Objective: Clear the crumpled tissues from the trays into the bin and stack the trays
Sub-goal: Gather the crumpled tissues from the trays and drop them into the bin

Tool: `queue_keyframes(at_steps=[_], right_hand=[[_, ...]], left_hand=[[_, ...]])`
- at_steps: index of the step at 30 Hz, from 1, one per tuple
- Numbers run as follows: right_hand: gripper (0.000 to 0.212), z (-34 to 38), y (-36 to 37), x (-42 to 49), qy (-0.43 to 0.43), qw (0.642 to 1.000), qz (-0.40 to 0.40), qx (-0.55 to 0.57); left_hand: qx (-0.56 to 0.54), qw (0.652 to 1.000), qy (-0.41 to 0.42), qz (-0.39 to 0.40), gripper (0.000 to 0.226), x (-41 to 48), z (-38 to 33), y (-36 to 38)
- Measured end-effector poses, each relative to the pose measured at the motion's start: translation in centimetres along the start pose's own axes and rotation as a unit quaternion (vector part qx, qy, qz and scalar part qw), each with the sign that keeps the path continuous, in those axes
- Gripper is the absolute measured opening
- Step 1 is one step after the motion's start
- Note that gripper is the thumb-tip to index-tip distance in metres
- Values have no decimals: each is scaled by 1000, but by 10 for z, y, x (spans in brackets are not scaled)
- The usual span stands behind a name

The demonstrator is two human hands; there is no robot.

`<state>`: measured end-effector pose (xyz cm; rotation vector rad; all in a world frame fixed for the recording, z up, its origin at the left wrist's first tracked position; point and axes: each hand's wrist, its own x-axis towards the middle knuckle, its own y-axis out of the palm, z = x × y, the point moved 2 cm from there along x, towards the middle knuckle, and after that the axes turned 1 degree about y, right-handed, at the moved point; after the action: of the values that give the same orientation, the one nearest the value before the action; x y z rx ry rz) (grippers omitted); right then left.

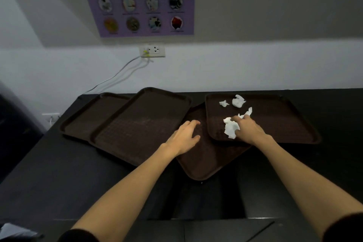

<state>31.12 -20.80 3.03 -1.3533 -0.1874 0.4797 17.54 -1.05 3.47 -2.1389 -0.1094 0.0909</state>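
Two bare forearms came in from the bottom edge, dark sleeves at the elbows. Between them a dark recess [208,200] sat in the near part of the black tabletop [59,173]; could not tell if it was the bin.

Left hand [184,135] was over the middle tray [204,163], fingers loosely curled, holding nothing. Contact with the tray was unclear. Middle tray lay turned corner-on toward the person, its near corner at the recess's far edge.

Right hand [249,129] was on the right tray [284,124], fingers and thumb curled round a crumpled tissue [230,129] in that tray's near-left part. Right tray's near-left corner lay on top of the middle tray.

A torn tissue strip [247,112] lay at the right fingertips, touching or nearly so. Farther back on the same tray were a tissue wad [238,101] and, just left of it, a small tissue scrap [224,103], the two apart.

Left of the middle tray, a second tray [141,124] lay skewed over the right side of the far-left tray [82,122].

Behind stood a white wall with a wall socket [155,50], and cables [117,73] ran down-left from it. Above hung a purple poster [139,10] reading "Check before you shred!". A low socket [51,117] showed at the left, beyond the tabletop edge.
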Motion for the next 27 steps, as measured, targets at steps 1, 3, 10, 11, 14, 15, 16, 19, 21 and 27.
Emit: queue_keyframes(at_steps=[1,3,10,11,14,15,16,19,21,27], right_hand=[[54,-3,2,5,-1,1000,6,9],[56,-7,8,13,-2,1000,18,17],[8,-11,14,29,-12,997,-16,73],[7,-12,10,30,-14,996,-21,87],[8,-13,-10,34,-14,983,-67,168],[7,-11,-18,34,-18,975,-86,203],[6,-8,-25,34,-22,966,-96,238],[8,8,-43,31,-24,923,-88,373],[11,19,-49,29,-38,897,-63,435],[15,36,-45,37,-106,900,-51,420]], left_hand=[[-2,1000,-1,5,51,5,0,4],[-6,1000,1,10,51,14,-1,11],[-42,999,4,-1,48,41,-5,16],[-56,998,2,-7,47,45,-6,15],[-140,989,-28,-34,42,55,-13,15],[-172,983,-41,-44,41,58,-16,15],[-202,976,-54,-53,40,61,-19,15],[-346,932,-98,-45,45,70,-29,17],[-446,887,-121,-14,44,75,-39,18],[-600,792,-111,-6,26,88,-55,21]])
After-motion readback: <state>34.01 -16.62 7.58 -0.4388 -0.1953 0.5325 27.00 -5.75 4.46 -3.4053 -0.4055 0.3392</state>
